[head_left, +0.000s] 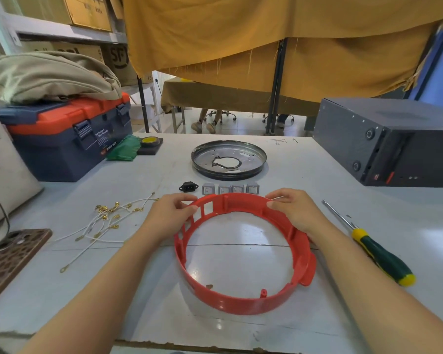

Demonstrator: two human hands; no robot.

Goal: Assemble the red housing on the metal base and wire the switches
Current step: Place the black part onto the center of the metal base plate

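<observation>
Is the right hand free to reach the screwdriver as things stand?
Probably not at once: the right hand grips the red housing. The screwdriver lies just beside it with nothing between.

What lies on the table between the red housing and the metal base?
In the head view, a row of four grey switches and a black power socket lies between the red housing and the metal base.

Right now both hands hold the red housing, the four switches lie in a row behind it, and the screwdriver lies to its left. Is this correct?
One detail is wrong. The head view shows the screwdriver to the right of the red housing, not left. The rest holds: left hand and right hand grip it, and the switches lie in a row behind it.
</observation>
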